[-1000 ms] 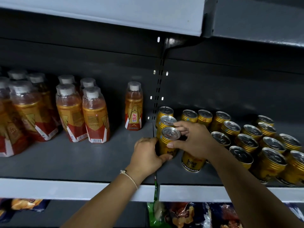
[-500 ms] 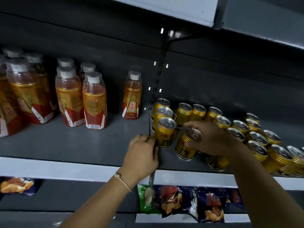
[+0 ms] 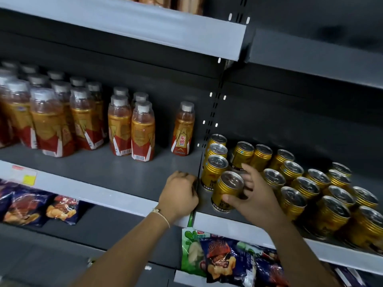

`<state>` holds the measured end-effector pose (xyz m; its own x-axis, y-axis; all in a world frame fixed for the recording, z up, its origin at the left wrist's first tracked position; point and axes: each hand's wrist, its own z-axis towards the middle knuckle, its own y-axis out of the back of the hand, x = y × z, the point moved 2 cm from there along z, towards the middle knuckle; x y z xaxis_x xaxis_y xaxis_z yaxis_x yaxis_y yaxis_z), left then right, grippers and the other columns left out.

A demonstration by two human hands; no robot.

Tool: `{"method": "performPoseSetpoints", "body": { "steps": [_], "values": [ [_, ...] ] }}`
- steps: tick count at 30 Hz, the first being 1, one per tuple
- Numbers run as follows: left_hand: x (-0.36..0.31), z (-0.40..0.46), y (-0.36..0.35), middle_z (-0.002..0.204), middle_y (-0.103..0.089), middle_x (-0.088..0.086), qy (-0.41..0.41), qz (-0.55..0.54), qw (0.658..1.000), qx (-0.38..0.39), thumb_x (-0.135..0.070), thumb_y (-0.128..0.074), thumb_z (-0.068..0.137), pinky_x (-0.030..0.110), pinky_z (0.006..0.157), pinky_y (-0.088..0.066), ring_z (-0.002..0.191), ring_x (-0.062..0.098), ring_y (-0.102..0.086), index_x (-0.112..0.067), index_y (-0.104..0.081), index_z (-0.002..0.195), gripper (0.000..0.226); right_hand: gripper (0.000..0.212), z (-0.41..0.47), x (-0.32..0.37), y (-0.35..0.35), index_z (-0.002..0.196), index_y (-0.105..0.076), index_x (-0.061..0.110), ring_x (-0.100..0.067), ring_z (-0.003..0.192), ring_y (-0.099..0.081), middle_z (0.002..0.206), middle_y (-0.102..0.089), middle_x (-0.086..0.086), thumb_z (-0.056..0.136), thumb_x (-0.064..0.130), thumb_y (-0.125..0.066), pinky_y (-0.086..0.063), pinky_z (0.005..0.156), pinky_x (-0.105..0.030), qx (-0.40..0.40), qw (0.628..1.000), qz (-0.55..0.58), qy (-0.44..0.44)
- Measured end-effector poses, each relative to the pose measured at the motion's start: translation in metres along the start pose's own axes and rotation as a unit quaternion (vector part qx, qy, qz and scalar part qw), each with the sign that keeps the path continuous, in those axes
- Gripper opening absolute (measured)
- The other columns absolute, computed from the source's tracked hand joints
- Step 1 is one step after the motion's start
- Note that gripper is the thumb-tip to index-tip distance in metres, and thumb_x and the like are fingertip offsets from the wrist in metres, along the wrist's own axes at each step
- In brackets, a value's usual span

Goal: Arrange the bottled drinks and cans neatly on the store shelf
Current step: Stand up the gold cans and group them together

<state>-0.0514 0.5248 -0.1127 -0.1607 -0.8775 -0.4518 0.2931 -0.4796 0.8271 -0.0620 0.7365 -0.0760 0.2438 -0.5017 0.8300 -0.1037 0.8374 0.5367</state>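
On the dark grey shelf (image 3: 128, 175), my right hand (image 3: 251, 195) grips a gold can (image 3: 227, 189) at the front of a column of three gold cans (image 3: 214, 168) that runs toward the back wall. My left hand (image 3: 179, 192) rests with curled fingers on the shelf just left of that column, holding nothing. More gold cans (image 3: 306, 189) stand in loose rows to the right. A single orange bottle (image 3: 183, 129) stands alone left of the cans. Groups of the same orange bottles (image 3: 132, 125) fill the shelf's left part.
Another shelf (image 3: 145, 30) overhangs close above. Snack bags (image 3: 223, 259) lie on the shelf below, under my hands, and more snack bags (image 3: 37, 206) at lower left. A slotted upright post (image 3: 213, 112) runs down the back wall behind the cans.
My right hand has brought a gold can leftward to the front of the left column. My left hand stayed beside the column. The camera view has shifted, showing more bottles at left.
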Motion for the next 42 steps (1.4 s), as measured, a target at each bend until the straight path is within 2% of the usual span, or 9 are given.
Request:
{"method": "performPoseSetpoints", "body": {
  "steps": [3, 6, 9, 14, 18, 30, 35, 39, 42],
  "values": [
    [-0.002, 0.001, -0.001, 0.109, -0.067, 0.007, 0.009, 0.015, 1.0, -0.001, -0.016, -0.051, 0.078, 0.025, 0.097, -0.035, 0.106, 0.025, -0.055, -0.014, -0.065, 0.117, 0.041, 0.08, -0.012, -0.017, -0.017, 0.132, -0.047, 0.036, 0.013, 0.098, -0.062, 0.115, -0.06, 0.025, 0.069, 0.012, -0.091, -0.049, 0.084, -0.01, -0.013, 0.999, 0.04, -0.024],
    [-0.003, 0.0, -0.001, 0.113, -0.067, 0.009, 0.005, 0.012, 1.0, 0.003, -0.012, -0.051, 0.08, 0.026, 0.097, -0.037, 0.107, 0.026, -0.054, -0.013, -0.064, 0.123, 0.045, 0.055, -0.015, -0.028, -0.024, 0.108, -0.056, 0.036, 0.0, 0.099, -0.066, 0.106, -0.067, 0.017, 0.071, 0.013, -0.089, -0.054, 0.091, -0.027, -0.024, 0.997, 0.051, -0.046],
    [-0.002, 0.001, -0.001, 0.12, -0.066, 0.008, 0.004, -0.006, 1.0, 0.015, -0.008, -0.05, 0.083, 0.027, 0.103, -0.036, 0.113, 0.026, -0.052, -0.012, -0.061, 0.129, 0.048, 0.053, -0.016, -0.031, -0.025, 0.115, -0.059, 0.027, -0.006, 0.1, -0.067, 0.108, -0.07, 0.009, 0.072, 0.014, -0.089, -0.055, 0.095, -0.034, -0.022, 0.997, 0.053, -0.049],
    [-0.002, 0.002, -0.002, 0.122, -0.065, 0.009, -0.015, -0.03, 0.999, -0.002, -0.005, -0.048, 0.087, 0.031, 0.101, -0.04, 0.114, 0.026, -0.051, -0.011, -0.061, 0.128, 0.044, 0.054, -0.013, -0.026, -0.028, 0.119, -0.061, 0.02, 0.007, 0.091, -0.064, 0.107, -0.071, 0.011, 0.072, 0.017, -0.089, -0.053, 0.083, -0.015, -0.003, 0.999, 0.026, -0.034],
    [0.0, 0.003, -0.005, 0.123, -0.064, 0.008, -0.037, -0.036, 0.999, -0.004, -0.007, -0.046, 0.091, 0.032, 0.103, -0.039, 0.118, 0.024, -0.048, -0.012, -0.058, 0.132, 0.043, 0.062, -0.012, -0.021, -0.033, 0.128, -0.06, 0.016, -0.007, 0.105, -0.066, 0.118, -0.071, 0.003, 0.073, 0.018, -0.088, -0.054, 0.098, -0.032, -0.003, 0.999, 0.02, -0.029],
    [0.005, 0.008, -0.014, 0.122, -0.064, 0.006, -0.086, -0.037, 0.996, 0.006, -0.024, -0.041, 0.099, 0.031, 0.102, -0.035, 0.116, 0.02, -0.047, -0.014, -0.058, 0.125, 0.032, 0.055, -0.018, -0.019, -0.041, 0.116, -0.059, 0.043, 0.015, 0.1, -0.059, 0.106, -0.065, 0.03, 0.072, 0.03, -0.089, -0.042, 0.085, -0.005, -0.031, 0.999, -0.014, -0.03],
    [0.005, 0.011, -0.014, 0.122, -0.064, 0.006, -0.1, -0.026, 0.995, 0.015, -0.02, -0.042, 0.097, 0.032, 0.103, -0.035, 0.115, 0.022, -0.048, -0.014, -0.057, 0.124, 0.032, 0.067, -0.018, -0.021, -0.045, 0.134, -0.056, 0.034, 0.002, 0.115, -0.059, 0.125, -0.066, 0.019, 0.074, 0.035, -0.086, -0.046, 0.101, -0.023, -0.039, 0.998, -0.029, -0.028],
    [0.006, 0.01, -0.015, 0.119, -0.065, 0.007, -0.101, -0.021, 0.995, 0.011, -0.02, -0.041, 0.098, 0.036, 0.101, -0.036, 0.111, 0.024, -0.051, -0.014, -0.058, 0.123, 0.031, 0.07, -0.02, -0.018, -0.043, 0.139, -0.054, 0.031, -0.002, 0.121, -0.056, 0.132, -0.063, 0.013, 0.076, 0.04, -0.085, -0.045, 0.105, -0.027, -0.04, 0.997, -0.053, -0.032],
    [0.006, 0.007, -0.014, 0.115, -0.067, 0.008, -0.096, -0.032, 0.995, 0.002, -0.018, -0.043, 0.098, 0.036, 0.098, -0.038, 0.107, 0.025, -0.051, -0.013, -0.06, 0.12, 0.029, 0.075, -0.023, -0.015, -0.032, 0.146, -0.047, 0.026, -0.005, 0.129, -0.051, 0.14, -0.058, 0.009, 0.08, 0.028, -0.083, -0.042, 0.11, -0.031, 0.0, 0.998, -0.04, -0.044]
  ]
}}
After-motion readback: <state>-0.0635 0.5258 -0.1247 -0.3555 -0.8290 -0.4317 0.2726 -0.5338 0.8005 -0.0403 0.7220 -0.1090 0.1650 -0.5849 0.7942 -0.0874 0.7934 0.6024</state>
